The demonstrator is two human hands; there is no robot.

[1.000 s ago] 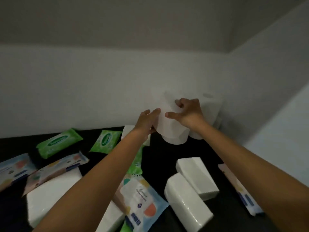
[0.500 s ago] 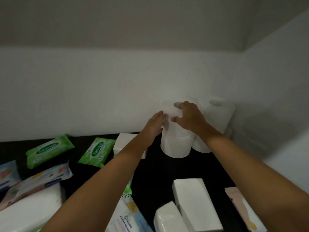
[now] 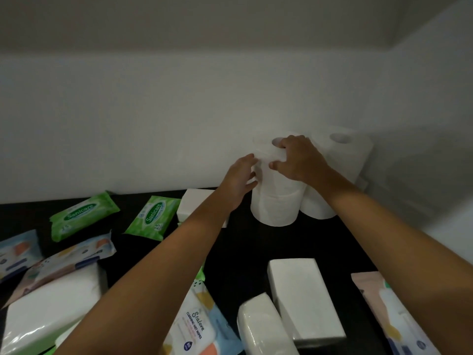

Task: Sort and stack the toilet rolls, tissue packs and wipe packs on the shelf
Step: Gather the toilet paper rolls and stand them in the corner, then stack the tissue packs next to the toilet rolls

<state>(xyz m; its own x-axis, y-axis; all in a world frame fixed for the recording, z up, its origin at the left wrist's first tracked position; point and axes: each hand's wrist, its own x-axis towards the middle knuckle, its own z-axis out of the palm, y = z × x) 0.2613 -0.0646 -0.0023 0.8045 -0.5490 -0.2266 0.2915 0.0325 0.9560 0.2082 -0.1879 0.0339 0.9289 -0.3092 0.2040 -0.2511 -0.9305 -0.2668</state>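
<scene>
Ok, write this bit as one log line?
phase: stacking | left hand: touches top roll side | right hand: grips top roll | beneath: bottom roll

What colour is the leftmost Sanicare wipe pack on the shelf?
The leftmost Sanicare pack is green with white lettering; the head view shows it.

- A plain white back wall (image 3: 153, 124) runs across the full width of the view.
- A white side wall (image 3: 435, 119) meets it in a shadowed corner on the right.
- A dim, grey-white ceiling panel (image 3: 179, 21) spans above both walls.
</scene>
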